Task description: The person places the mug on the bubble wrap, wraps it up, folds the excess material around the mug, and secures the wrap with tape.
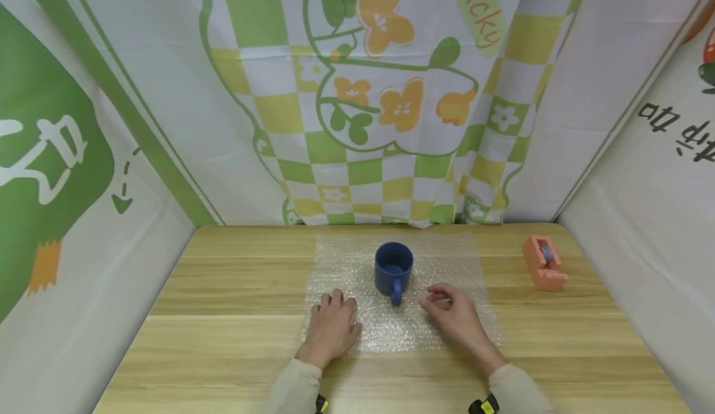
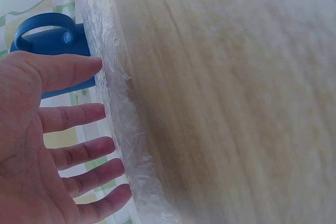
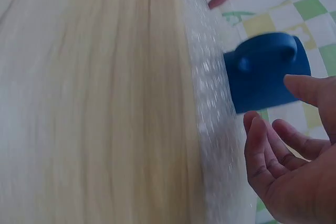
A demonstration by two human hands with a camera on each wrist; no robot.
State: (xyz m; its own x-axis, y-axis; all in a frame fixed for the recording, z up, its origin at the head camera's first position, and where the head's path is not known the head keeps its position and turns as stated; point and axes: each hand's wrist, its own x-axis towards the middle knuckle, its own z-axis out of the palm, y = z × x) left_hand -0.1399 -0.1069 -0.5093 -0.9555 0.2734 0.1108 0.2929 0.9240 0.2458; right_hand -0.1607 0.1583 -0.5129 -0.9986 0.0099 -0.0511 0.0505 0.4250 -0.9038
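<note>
A blue mug (image 1: 393,266) stands upright on a sheet of clear bubble wrap (image 1: 357,265), its handle toward me. My left hand (image 1: 331,328) is to the left of the mug with its fingers spread, fingertips right at the wrap; the left wrist view shows nothing in its palm. On the other side, my right hand (image 1: 455,318) hovers close over the wrap, fingers loosely bent. A gap shows between its thumb and fingers in the right wrist view, and it holds nothing. The mug (image 3: 268,72) is just beyond those fingertips.
An orange tape dispenser (image 1: 544,264) with a small roll of tape stands at the table's back right. The wooden table (image 1: 234,290) ends at a printed curtain (image 1: 363,172) behind, and white printed cloth walls (image 1: 659,215) rise at both sides.
</note>
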